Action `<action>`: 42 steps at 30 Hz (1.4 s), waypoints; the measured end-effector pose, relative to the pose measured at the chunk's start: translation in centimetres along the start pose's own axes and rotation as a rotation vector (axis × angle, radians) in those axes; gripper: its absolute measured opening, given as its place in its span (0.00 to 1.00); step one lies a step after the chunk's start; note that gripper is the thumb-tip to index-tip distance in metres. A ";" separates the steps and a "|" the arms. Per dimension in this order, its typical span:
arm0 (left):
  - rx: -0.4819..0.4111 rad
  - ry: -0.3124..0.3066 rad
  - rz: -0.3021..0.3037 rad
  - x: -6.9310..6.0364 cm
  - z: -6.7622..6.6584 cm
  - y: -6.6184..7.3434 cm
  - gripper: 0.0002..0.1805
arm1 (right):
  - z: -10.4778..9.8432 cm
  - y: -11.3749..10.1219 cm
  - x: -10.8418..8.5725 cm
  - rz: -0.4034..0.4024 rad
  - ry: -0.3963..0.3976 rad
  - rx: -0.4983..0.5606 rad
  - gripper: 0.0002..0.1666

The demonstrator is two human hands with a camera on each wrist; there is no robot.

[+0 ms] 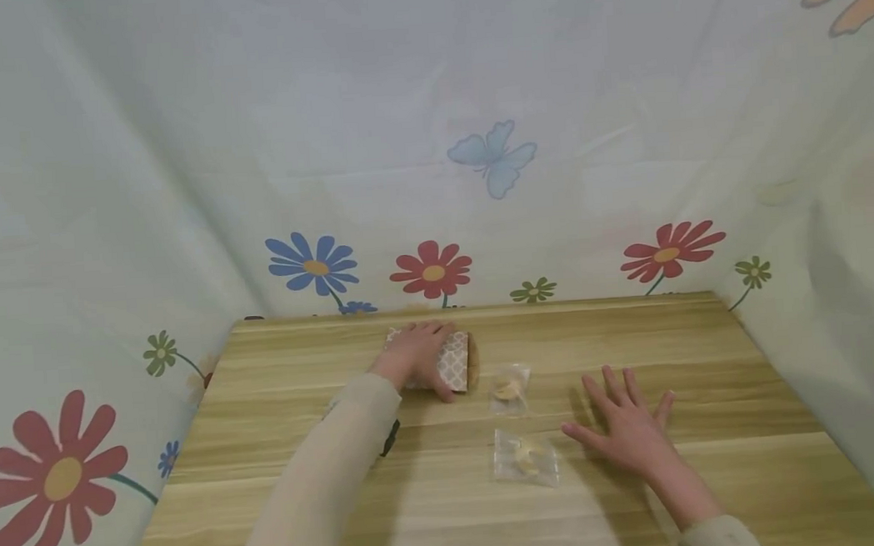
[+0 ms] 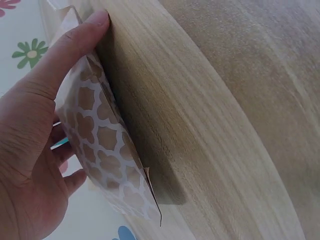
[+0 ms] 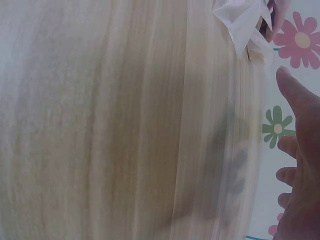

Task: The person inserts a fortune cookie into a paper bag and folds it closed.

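Note:
A paper bag (image 1: 453,362) with a brown-and-white lattice print lies toward the back of the table, its plain brown edge facing right. My left hand (image 1: 415,351) grips it from above. In the left wrist view, the thumb (image 2: 75,47) lies across one edge of the bag (image 2: 107,145), with the other fingers behind it. My right hand (image 1: 630,428) hovers over the table on the right, fingers spread, holding nothing. Between the hands are two small clear packets, a farther one (image 1: 508,388) and a nearer one (image 1: 527,458), each with a curved yellowish piece inside.
The wood-grain table (image 1: 267,450) runs back to a hanging cloth (image 1: 368,127) printed with flowers and a butterfly. Cloth also encloses the left and right sides. A dark strap (image 1: 390,437) shows at the left wrist.

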State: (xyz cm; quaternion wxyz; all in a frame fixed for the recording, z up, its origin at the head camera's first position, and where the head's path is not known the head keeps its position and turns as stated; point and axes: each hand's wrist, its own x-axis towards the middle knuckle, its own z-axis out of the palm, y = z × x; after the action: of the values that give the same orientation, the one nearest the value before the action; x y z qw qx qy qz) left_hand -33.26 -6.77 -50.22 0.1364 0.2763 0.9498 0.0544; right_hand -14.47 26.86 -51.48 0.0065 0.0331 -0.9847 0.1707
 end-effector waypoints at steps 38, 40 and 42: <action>-0.197 0.317 0.091 -4.3 1.5 0.6 0.55 | -0.8 -3.7 4.7 -0.144 -0.068 0.321 0.46; -0.202 0.327 0.086 -4.6 1.7 0.6 0.55 | -0.7 -3.8 5.2 -0.136 -0.097 0.370 0.46; -0.212 0.336 0.083 -5.0 1.9 0.6 0.55 | -0.5 -3.9 5.7 -0.116 -0.125 0.414 0.45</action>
State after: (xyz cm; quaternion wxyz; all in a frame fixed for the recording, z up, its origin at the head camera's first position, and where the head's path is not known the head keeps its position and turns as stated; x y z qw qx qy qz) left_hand -28.39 -8.91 -50.75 0.0018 0.2865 0.9359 0.2049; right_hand -19.91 23.00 -49.56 -0.0514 0.1007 -0.9236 0.3664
